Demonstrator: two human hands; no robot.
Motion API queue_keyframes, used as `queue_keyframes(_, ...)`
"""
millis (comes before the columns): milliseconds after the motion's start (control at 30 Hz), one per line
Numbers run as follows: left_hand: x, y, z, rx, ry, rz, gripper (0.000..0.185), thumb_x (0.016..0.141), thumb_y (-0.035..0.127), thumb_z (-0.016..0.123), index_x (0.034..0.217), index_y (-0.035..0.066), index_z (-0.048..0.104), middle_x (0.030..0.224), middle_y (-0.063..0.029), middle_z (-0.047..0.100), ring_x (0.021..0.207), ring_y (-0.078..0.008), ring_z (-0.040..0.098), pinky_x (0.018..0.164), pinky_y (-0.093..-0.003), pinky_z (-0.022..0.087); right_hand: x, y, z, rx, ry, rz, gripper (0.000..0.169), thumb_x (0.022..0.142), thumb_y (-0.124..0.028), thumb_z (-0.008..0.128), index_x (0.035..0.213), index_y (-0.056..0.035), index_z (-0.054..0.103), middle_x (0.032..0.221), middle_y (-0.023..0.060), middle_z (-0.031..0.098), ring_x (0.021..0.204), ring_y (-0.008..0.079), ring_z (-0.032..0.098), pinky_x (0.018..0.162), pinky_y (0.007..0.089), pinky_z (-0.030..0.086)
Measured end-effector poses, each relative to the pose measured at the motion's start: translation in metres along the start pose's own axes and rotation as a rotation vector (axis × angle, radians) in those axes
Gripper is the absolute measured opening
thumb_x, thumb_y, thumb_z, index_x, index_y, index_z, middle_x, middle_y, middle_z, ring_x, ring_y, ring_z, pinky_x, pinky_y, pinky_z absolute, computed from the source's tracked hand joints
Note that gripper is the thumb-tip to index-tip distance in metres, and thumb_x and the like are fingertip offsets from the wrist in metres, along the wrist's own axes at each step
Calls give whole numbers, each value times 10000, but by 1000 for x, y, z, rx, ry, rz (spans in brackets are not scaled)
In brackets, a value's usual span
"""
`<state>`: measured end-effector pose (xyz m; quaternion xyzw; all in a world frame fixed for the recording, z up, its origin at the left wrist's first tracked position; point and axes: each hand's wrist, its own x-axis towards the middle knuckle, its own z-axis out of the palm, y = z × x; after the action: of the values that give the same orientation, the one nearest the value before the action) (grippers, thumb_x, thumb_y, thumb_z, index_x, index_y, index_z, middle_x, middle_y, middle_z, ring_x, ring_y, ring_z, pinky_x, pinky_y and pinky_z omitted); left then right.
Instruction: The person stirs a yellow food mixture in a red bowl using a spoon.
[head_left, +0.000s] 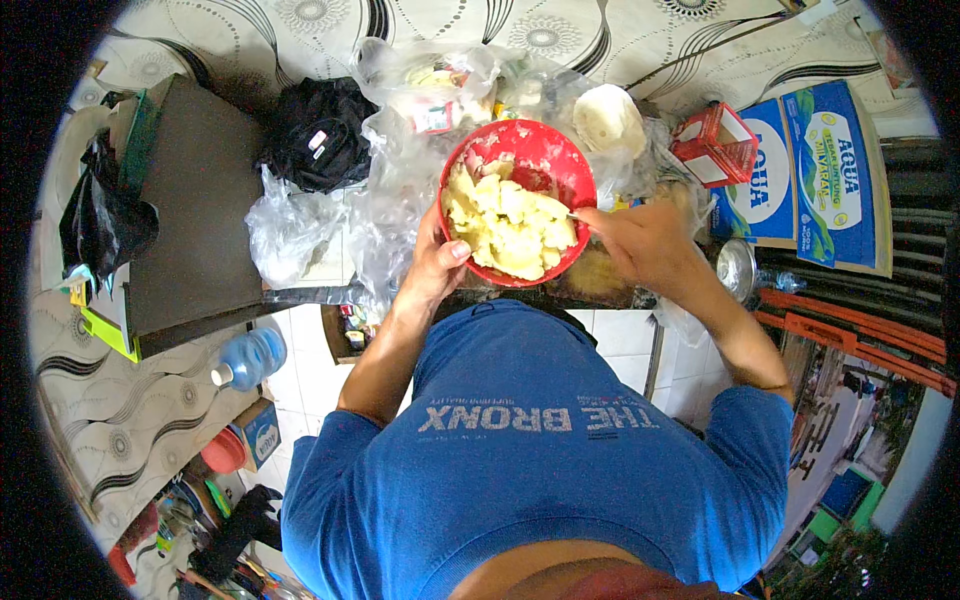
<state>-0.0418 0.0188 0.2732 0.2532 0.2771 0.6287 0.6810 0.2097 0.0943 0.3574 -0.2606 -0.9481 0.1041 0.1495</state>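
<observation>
A red plastic bowl (555, 146) is tilted towards me, held at its left rim by my left hand (439, 262), thumb over the edge. Inside lies a pale yellow, lumpy mash (510, 225), with whitish residue smeared on the bowl's inner wall. My right hand (637, 240) grips the handle of a utensil (574, 216) at the right rim; the utensil's far end is hidden in the mash, so its kind cannot be told.
Clear plastic bags (390, 187) and a black bag (322, 135) lie behind and left. A whitish bowl-shaped thing (609, 120), a red carton (716, 146) and blue cardboard (832, 172) stand right. A metal lid-like object (735, 268) sits near my right forearm.
</observation>
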Motion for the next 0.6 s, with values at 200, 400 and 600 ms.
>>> queue_keyframes(200,1,-1,-1,-50,-44,11,988,654,418,794,1371,-55,306,1307,-161,497,1182,-249,524,1003,-384,442,22,-33,-51,-339,132,-127,388,696,-37,615,1075,-109,655,572,26,363,484,194,452,415,355,367)
queue_keyframes(400,4,2,5,-28,-97,29,995,636,409,799,1375,-43,309,1308,-154,494,1191,-245,514,1002,-381,441,19,-26,-37,-411,136,117,354,718,-40,610,1058,-126,655,565,39,430,476,221,495,427,359,391)
queue_keyframes(600,2,2,2,3,-93,29,966,656,391,786,1378,-37,309,1303,-156,501,1164,-238,537,991,-371,452,18,-17,-28,-216,-9,-71,327,790,-146,572,1113,-152,621,592,41,521,501,227,562,419,376,423)
